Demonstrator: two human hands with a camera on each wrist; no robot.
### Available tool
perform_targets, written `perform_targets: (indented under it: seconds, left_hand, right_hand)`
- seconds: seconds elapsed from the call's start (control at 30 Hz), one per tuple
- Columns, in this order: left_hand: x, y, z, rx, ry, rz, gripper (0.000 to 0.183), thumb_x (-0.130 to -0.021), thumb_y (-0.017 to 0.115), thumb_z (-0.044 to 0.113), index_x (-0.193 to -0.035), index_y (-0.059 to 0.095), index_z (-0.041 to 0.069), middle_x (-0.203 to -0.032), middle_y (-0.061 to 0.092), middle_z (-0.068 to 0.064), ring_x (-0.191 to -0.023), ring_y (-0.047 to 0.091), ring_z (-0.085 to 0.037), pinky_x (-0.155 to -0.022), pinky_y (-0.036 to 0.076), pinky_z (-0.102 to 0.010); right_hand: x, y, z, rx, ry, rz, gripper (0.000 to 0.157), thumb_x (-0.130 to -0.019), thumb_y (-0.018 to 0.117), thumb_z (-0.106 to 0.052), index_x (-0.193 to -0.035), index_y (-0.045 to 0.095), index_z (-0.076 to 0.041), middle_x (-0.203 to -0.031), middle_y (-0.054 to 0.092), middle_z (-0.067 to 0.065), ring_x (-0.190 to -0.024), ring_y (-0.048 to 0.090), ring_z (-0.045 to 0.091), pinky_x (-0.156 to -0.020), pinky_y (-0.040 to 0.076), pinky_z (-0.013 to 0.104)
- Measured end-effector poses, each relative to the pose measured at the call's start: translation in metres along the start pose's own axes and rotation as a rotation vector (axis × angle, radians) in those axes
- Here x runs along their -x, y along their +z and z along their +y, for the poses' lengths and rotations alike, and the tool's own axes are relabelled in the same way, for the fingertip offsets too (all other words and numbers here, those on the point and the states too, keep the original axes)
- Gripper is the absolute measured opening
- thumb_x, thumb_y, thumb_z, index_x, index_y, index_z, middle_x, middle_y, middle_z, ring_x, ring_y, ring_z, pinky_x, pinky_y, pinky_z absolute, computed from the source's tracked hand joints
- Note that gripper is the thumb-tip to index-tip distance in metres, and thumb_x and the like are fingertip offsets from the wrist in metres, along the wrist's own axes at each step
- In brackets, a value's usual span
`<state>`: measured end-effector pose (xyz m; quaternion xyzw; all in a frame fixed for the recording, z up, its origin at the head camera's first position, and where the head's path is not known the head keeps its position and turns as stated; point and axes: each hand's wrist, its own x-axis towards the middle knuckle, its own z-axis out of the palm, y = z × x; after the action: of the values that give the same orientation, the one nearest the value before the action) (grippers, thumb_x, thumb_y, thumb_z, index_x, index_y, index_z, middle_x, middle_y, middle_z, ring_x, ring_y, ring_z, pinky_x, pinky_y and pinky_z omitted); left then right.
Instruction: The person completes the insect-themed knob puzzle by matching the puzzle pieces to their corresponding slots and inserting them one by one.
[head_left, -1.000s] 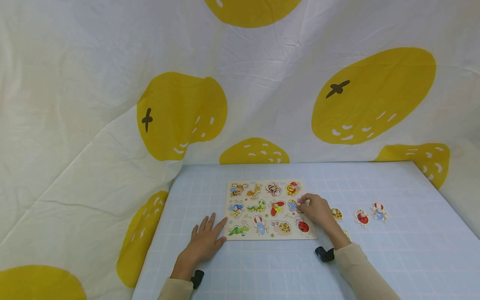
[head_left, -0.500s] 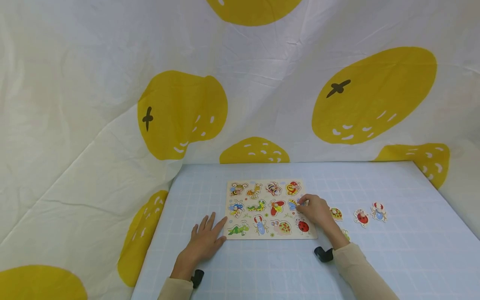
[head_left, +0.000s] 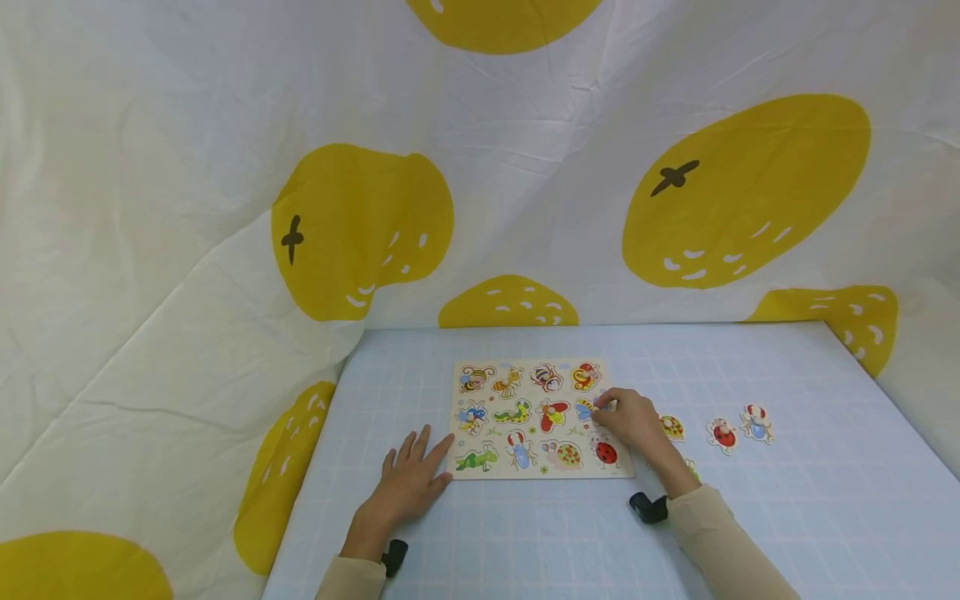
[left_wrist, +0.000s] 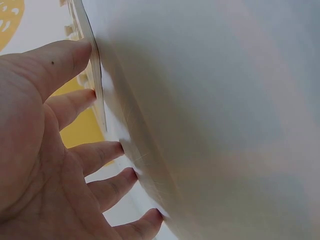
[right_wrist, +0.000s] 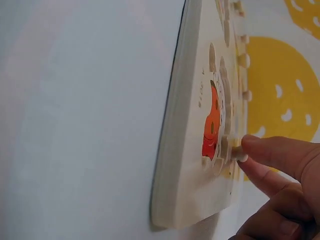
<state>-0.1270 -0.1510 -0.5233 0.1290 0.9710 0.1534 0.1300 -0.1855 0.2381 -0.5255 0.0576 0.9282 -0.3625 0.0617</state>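
A wooden knob puzzle board [head_left: 501, 476] with insect pictures lies on the table. My left hand [head_left: 408, 483] is spread flat at its left side; in the left wrist view the thumb [left_wrist: 75, 52] and index finger [left_wrist: 75, 106] touch the board's edge, the other fingertips the table. My right hand [head_left: 636, 425] pinches the small wooden knob [right_wrist: 238, 155] of a blue-and-yellow striped insect piece [head_left: 584, 409] in the middle row's right end. The fingers partly hide that piece. Below it is the ladybug recess [right_wrist: 210, 131], its printed picture showing.
Right of the board lie loose pieces: a ladybug [head_left: 723, 436], a blue stag beetle [head_left: 757, 425] and a spotted snail-like piece [head_left: 673, 428]. Another piece [head_left: 692, 469] is mostly hidden by the right wrist. A patterned cloth [head_left: 525, 208] hangs behind the table [head_left: 525, 542].
Almost nothing differs. The right hand stays on the striped insect piece, and the left hand keeps its place at the board's edge.
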Motion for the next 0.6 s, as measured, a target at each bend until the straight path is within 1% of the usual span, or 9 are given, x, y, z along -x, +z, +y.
perform_targets:
  seconds: [0.3, 0.37, 0.5, 0.53, 0.6]
  left_hand:
    - [0.0, -0.001, 0.0, 0.014, 0.008, 0.0, 0.061, -0.099, 0.063, 0.035, -0.154, 0.041, 0.022, -0.161, 0.025, -0.02, -0.147, 0.018, -0.045, -0.111, 0.015, -0.07]
    - [0.0, -0.001, -0.001, 0.013, 0.008, 0.001, 0.062, -0.099, 0.063, 0.036, -0.154, 0.041, 0.022, -0.161, 0.024, -0.02, -0.147, 0.018, -0.045, -0.111, 0.015, -0.07]
    - [-0.001, 0.001, -0.001, 0.014, 0.005, 0.003, 0.062, -0.099, 0.063, 0.036, -0.155, 0.04, 0.022, -0.162, 0.024, -0.02, -0.147, 0.017, -0.045, -0.112, 0.014, -0.07]
    - [-0.001, 0.001, -0.002, 0.014, 0.006, 0.003, 0.062, -0.099, 0.063, 0.036, -0.155, 0.04, 0.022, -0.162, 0.024, -0.019, -0.147, 0.017, -0.045, -0.112, 0.014, -0.07]
    - [-0.002, 0.001, -0.002, 0.011, 0.006, 0.004, 0.062, -0.099, 0.063, 0.037, -0.155, 0.04, 0.023, -0.162, 0.023, -0.019, -0.147, 0.017, -0.045, -0.112, 0.014, -0.07]
  right_hand:
    - [0.004, -0.01, -0.009, -0.025, 0.01, 0.032, 0.023, -0.091, 0.074, -0.025, -0.106, 0.074, -0.009, -0.078, 0.056, 0.007, -0.066, 0.047, 0.022, -0.053, 0.035, 0.032]
    - [0.006, -0.013, -0.009, -0.018, 0.008, 0.038, 0.023, -0.091, 0.074, -0.026, -0.107, 0.075, -0.009, -0.083, 0.059, 0.009, -0.069, 0.047, 0.022, -0.054, 0.035, 0.032]
    - [0.01, -0.02, -0.007, -0.005, -0.015, 0.05, 0.026, -0.092, 0.073, -0.028, -0.11, 0.074, -0.008, -0.103, 0.064, 0.014, -0.077, 0.048, 0.024, -0.058, 0.035, 0.033]
    - [0.011, -0.022, -0.007, -0.002, -0.028, 0.054, 0.026, -0.092, 0.073, -0.027, -0.11, 0.074, -0.008, -0.105, 0.064, 0.014, -0.078, 0.048, 0.025, -0.058, 0.035, 0.033]
    - [0.015, -0.026, -0.005, -0.002, -0.062, 0.064, 0.028, -0.092, 0.073, -0.026, -0.111, 0.074, -0.007, -0.101, 0.064, 0.014, -0.076, 0.046, 0.024, -0.057, 0.034, 0.034]
